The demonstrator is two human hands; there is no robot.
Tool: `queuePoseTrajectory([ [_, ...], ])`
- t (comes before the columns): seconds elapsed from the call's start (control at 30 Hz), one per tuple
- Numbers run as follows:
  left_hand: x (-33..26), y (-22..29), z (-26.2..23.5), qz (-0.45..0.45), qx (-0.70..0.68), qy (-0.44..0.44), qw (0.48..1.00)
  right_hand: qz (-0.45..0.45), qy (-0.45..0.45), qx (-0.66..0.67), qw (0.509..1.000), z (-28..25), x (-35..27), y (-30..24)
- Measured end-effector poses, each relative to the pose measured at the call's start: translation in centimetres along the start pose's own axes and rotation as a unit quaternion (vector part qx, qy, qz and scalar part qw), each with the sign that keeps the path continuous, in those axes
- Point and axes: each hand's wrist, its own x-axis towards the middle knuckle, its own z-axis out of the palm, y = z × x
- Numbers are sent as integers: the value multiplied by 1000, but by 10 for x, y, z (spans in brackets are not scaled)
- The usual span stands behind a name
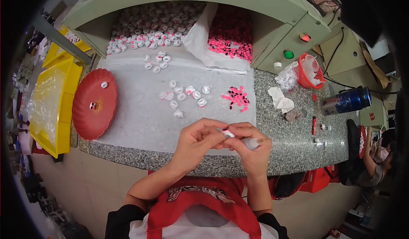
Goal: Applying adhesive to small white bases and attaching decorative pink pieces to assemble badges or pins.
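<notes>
Both hands meet above the near edge of the granite counter [298, 154]. Left hand [197, 140] pinches a small white cap [228, 133] at its fingertips. Right hand [251, 147] touches the same cap and grips a white tube-shaped tool [251, 143] in curled fingers. Beyond the hands, loose white caps [183, 95] and pink discs [237, 97] lie on a white sheet [140, 115]. Left of the sheet sits a red plate [94, 105], with yellow trays [53, 107] further left.
</notes>
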Motion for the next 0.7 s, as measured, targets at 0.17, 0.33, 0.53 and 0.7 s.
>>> queuePoseTrajectory([
  [0.17, -6, 4, -9, 60, 27, -61, 996, 86, 2, 123, 989, 4, 3, 0],
  [0.33, -7, -1, -10, 75, 19, -18, 997, 86, -15, 230, 969, 8, 5, 5],
  [0.53, -10, 6, -21, 115, 40, -19, 992, 94, -49, 178, 978, 20, 10, 10],
  [0.7, -12, -1, -46, 104, 16, 19, 994, 156, -39, 178, 971, 43, 17, 17],
])
